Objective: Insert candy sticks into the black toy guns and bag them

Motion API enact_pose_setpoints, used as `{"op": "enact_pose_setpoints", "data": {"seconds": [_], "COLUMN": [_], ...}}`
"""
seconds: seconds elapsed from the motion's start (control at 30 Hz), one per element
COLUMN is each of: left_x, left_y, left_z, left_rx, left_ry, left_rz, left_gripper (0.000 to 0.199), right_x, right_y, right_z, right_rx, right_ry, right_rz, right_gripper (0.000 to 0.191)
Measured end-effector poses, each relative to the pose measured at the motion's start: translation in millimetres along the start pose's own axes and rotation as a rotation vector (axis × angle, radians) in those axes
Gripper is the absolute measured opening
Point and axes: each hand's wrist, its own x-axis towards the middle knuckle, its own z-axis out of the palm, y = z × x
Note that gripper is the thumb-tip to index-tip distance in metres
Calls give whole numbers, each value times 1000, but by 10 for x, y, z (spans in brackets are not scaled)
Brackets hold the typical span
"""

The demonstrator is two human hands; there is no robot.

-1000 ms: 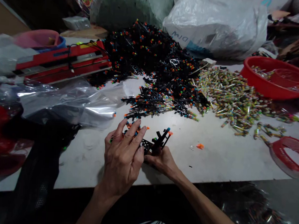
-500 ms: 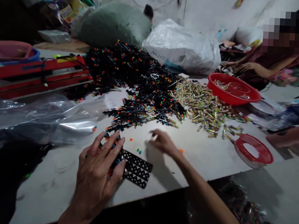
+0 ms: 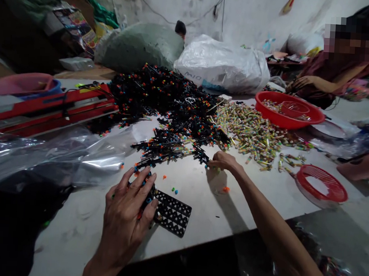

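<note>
The left hand [image 3: 123,217] lies at the near side of the white table [image 3: 72,239], fingers spread and bent over a small bunch of black plastic pieces [image 3: 146,198] with coloured tips. It bears down on them, but whether it clenches them or only covers them cannot be told. Just beside it lies a perforated black plastic strip [image 3: 172,214], its edge close to the bunch, and a few loose coloured beads [image 3: 175,190] sit just above that strip.

The right hand [image 3: 223,162] reaches across to the near edge of a large heap of black plastic pieces [image 3: 164,107], its fingers curled and touching the pieces. Anything pinched there is hidden by the fingers.

Nearly all the black pieces lie in that heap, and only the small bunch sits apart under the left hand. To the right is a second heap of small striped capsules [image 3: 253,136], with more of them in a red plastic basin [image 3: 289,109]. A red perforated basket [image 3: 321,184] lies upside down or tilted near the table's right side. A red bar sealer [image 3: 48,109] and a clear plastic sheet [image 3: 55,157] lie on the left. At the upper right, a co-worker's hand [image 3: 300,82] works at the far side.
</note>
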Motion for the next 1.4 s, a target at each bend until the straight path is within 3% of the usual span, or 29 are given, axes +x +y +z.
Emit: {"op": "enact_pose_setpoints", "data": {"seconds": [0.17, 0.27, 0.33, 0.4, 0.47, 0.53, 0.57, 0.67, 0.9, 1.0, 1.07, 1.17, 1.23, 1.3, 1.4], "left_x": [-10, -8, 5, 18, 26, 26, 24, 16, 11, 15, 17, 26, 43, 74, 134], "left_y": [10, 25, 37, 48, 57, 62, 62, 58, 57, 59, 51, 30, 17, 10, 10], "left_z": [-12, -26, -37, -50, -62, -71, -73, -70, -65, -73, -78, -88, -96, -103, -102], "left_rx": [-12, -11, -11, -11, -13, -17, -22, -40, -47, -46, -34, 4, 46, 85, 83], "left_ry": [-9, -20, -36, -56, -68, -70, -69, -41, -59, -72, -68, -62, -49, -38, -79], "left_rz": [-16, -26, -27, -37, -44, -46, -48, -48, -41, -43, -41, -34, -21, 3, 48], "left_gripper": [47, 47, 46, 45, 45, 46, 46, 46, 48, 48, 45, 40, 39, 40, 39], "right_x": [28, -109, -248, -405, -555, -667, -702, -732, -836, -991, -1040, -929, -747, -545, -346], "right_y": [-34, -103, -216, -410, -676, -953, -1068, -1232, -1237, -1412, -1450, -1209, -870, -489, -42], "right_z": [39, 160, 294, 471, 666, 837, 902, 991, 937, 936, 905, 749, 574, 395, 246], "right_rx": [75, 125, 330, 703, 1062, 1227, 1248, 1126, 494, 228, 152, 257, 294, 146, 80], "right_ry": [88, 218, 242, 102, -142, -308, -327, -242, -25, 78, 57, 14, 109, 232, 211], "right_rz": [-19, -38, -110, -229, -337, -401, -425, -529, -718, -741, -735, -746, -556, -180, -5], "right_gripper": [13, 18, 19, 12, 13, 18, 18, 16, 4, 17, 21, 27, 34, 27, 14]}}
